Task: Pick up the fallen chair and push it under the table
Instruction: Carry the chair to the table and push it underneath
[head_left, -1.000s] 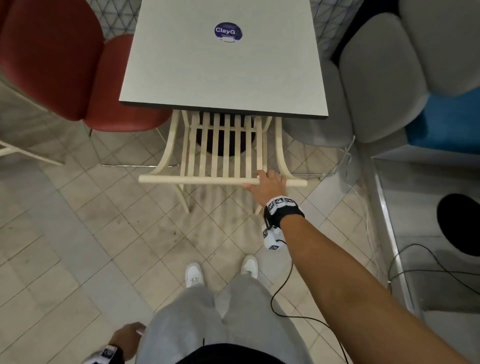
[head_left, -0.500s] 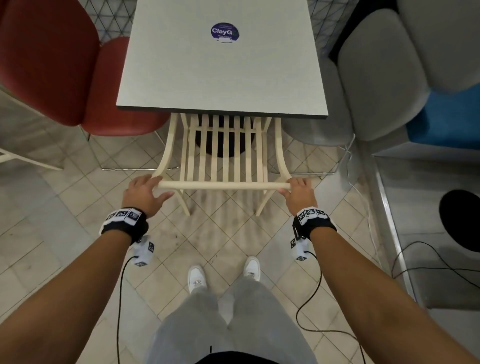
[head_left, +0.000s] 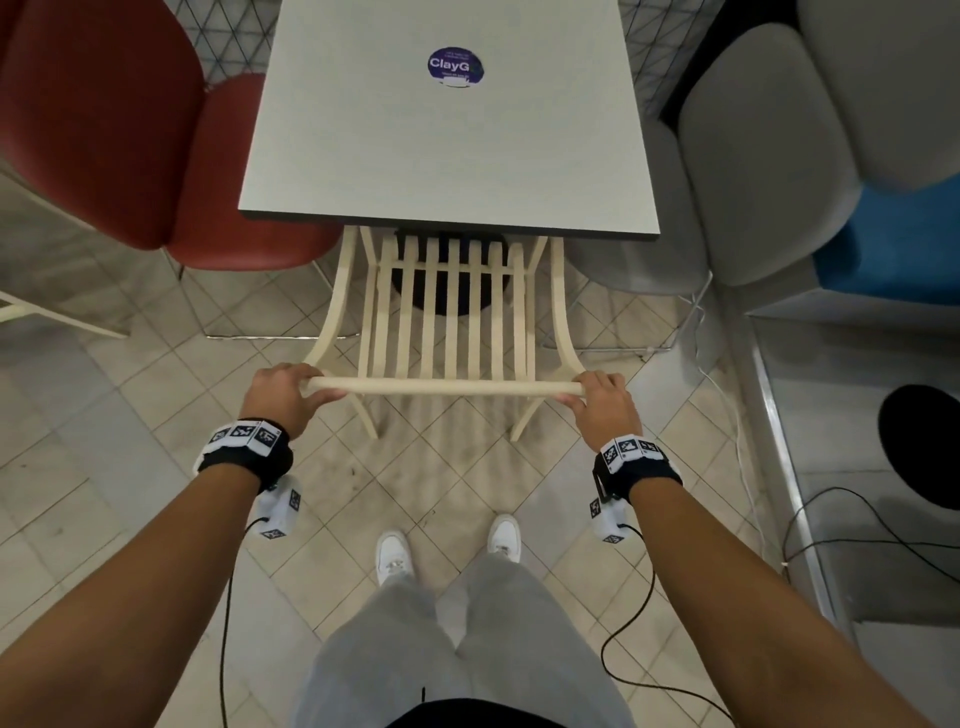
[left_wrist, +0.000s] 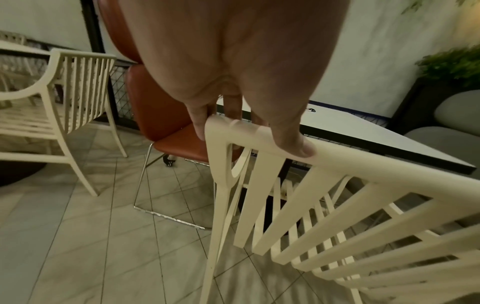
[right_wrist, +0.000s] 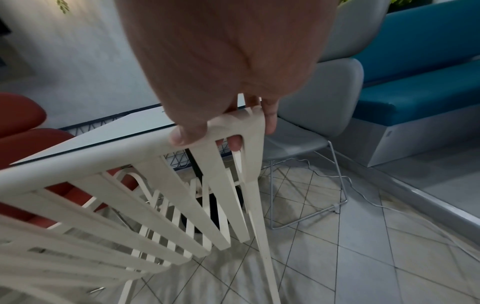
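The cream slatted chair (head_left: 447, 332) stands upright on its legs, its seat tucked beneath the near edge of the grey table (head_left: 447, 156). My left hand (head_left: 283, 395) grips the left end of the chair's top rail (head_left: 447, 386), thumb on the near face and fingers over the far side. My right hand (head_left: 602, 400) grips the right end the same way. The left wrist view shows the left hand (left_wrist: 249, 123) wrapped round the rail corner (left_wrist: 233, 129). The right wrist view shows the right hand (right_wrist: 221, 123) curled round the other corner (right_wrist: 241, 123).
A red chair (head_left: 156, 156) stands left of the table and a grey chair (head_left: 753, 156) right of it, with a blue bench (head_left: 893, 244) beyond. Another cream chair (left_wrist: 52, 98) stands to the far left. Cables (head_left: 727, 415) trail over the tiled floor at right.
One second ago only my right hand held the rail, near its middle, and the left hung by my leg. Both hands now grip the rail ends, and the chair sits slightly further under the table.
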